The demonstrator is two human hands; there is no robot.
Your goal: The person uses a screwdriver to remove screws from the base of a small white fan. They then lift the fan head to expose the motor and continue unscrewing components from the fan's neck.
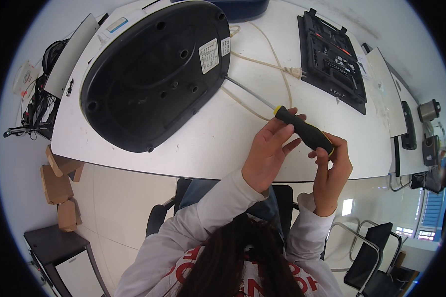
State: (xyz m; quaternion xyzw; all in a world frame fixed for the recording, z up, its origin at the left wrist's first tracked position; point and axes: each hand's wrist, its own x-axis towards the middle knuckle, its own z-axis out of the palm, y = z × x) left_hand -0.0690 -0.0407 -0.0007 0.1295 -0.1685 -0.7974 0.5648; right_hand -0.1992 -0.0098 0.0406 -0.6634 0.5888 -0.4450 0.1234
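Both my hands are closed on a screwdriver with a black and yellow handle and a long metal shaft. My left hand grips the handle near the shaft, while my right hand has its fingers round the handle's end. The shaft reaches up and left to the right edge of a large oval appliance, where its tip meets or passes behind the rim. That appliance is tipped up with its black underside facing me, showing several recessed holes and a white label.
A beige power cord with a plug lies behind the screwdriver. At the back right lies an open black tool case holding bits and tools. A dark blue object stands at the far edge of the white table. Cardboard boxes are at left.
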